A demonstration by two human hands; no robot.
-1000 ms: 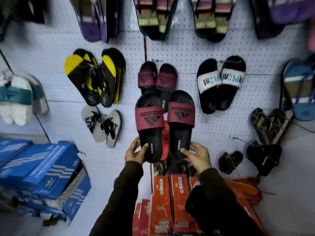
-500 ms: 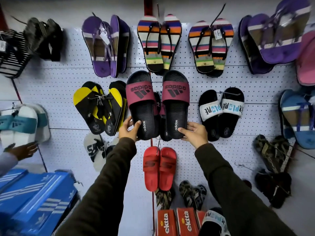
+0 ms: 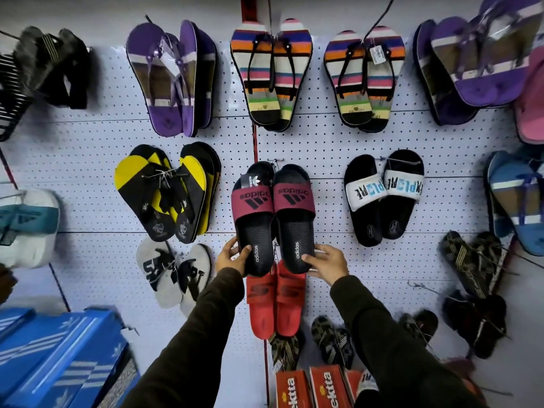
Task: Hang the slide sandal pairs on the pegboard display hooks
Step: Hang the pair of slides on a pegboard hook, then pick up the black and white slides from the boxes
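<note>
Where the two dark sleeves reach up to the white pegboard [image 3: 368, 142], each hand grips the heel end of one slide of a black pair with maroon straps [image 3: 272, 216], toes up, side by side and touching, at the board's middle. The left hand [image 3: 232, 256] wraps the left slide's heel, thumb on the footbed, fingers curled behind; the right hand [image 3: 326, 262] closes on the right slide's heel the same way. Each maroon strap carries "adidas" with the three-bar mark, upside down to the camera; "adidas" also runs in white along each heel, and a black adidas tag [image 3: 250, 181] sits at the left slide's toe. A metal hook [image 3: 275, 161] shows just above the toes; whether the pair hangs from it cannot be told. Directly below hangs a red slide pair [image 3: 276, 301], partly overlapped by the held heels. To the right, a black pair with white straps [image 3: 382, 195] reads "EXPLORE". Yellow-and-black flip-flops [image 3: 167, 192] hang to the left, striped ones [image 3: 272, 75] above. Orange boxes [image 3: 309, 387] marked "ekita" stand at the bottom, blue adidas-striped boxes [image 3: 59, 357] at lower left.
</note>
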